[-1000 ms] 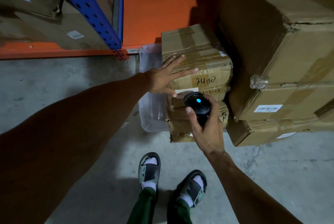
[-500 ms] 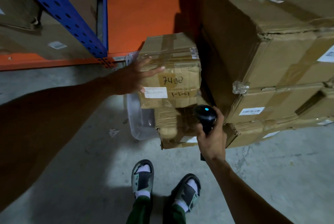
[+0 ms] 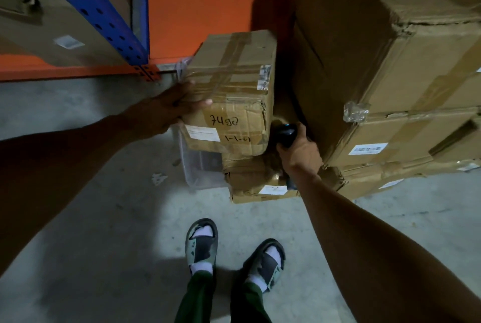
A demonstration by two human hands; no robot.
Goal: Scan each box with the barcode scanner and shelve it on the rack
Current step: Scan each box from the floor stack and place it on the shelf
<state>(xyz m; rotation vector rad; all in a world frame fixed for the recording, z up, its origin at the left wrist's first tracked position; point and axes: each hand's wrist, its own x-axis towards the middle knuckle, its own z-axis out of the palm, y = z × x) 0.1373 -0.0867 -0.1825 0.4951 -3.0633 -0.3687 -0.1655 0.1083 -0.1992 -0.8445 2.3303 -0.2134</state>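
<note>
Box (image 3: 229, 93) with the handwritten number on its front sits on top of a lower carton (image 3: 256, 179) on the concrete floor (image 3: 104, 218), tucked between the big stack of cartons (image 3: 390, 62) on our right and the orange-and-blue rack (image 3: 86, 10) behind and to the left. A clear plastic tub (image 3: 197, 166) stands just beside the lower carton.

Our left hand (image 3: 161, 111) grips the box at its upper left corner, thumb laid over the front edge and fingers (image 3: 186, 87) curled onto the taped top. Our right hand (image 3: 299, 150) is clenched round the barcode scanner (image 3: 285, 134), which is lit at its head and sits close against the box's right side.

We judge the box to be fairly light, since one hand at a corner seems to be managing it (that is a guess, not something shown). Its cardboard is creased and dented along the front edge, so it will give under pressure; the tape on top is slick. A hold under the bottom edge and against opposite side walls looks safer than pinching the soft corner.

The long axis runs away from us toward the rack. The marked front, with its white label (image 3: 203, 133), faces us and slightly downward, and the writing reads upside down from where we stand.
</note>
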